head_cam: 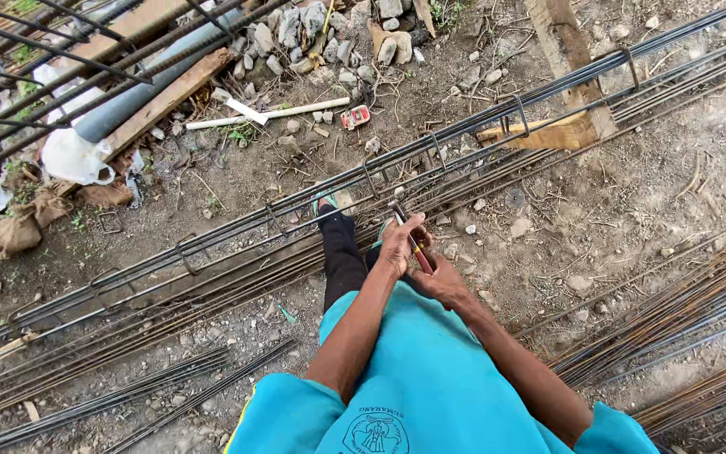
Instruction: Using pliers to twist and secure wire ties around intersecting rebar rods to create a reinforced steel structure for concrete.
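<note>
Left hand: the left hand (pixel 400 244) is closed, fingers wrapped round the upper part of a slim red-handled metal tool (pixel 414 244), out in front of the person's teal shirt.
Right hand: the right hand (pixel 440 282) sits just below and to the right of the left, touching the lower end of the same tool; how tightly its fingers are curled I cannot tell, since the back of the hand hides them.
Tool position: the red-handled tool slants up and to the left, its dark metal tip just beside the long cage of grey steel reinforcing bars (pixel 313 202) that runs diagonally across the ground.
Tool handling: it looks light, stiff and easy to turn; the red handle is the natural place to hold it, as both hands do.
Cage: long straight bars ringed by rectangular steel stirrups (pixel 186 252), lying on the dirt; likely heavy, rigid, rough with rust, best gripped at a bar next to a stirrup.
Leg: a black-clad leg in a sandal (pixel 338 244) rests against the cage.
Nearby: loose bundles of steel bars (pixel 674 311) to the right, a wooden block (pixel 569 126) under the cage, white plastic bag (pixel 73 155), grey stones (pixel 313 34).
</note>
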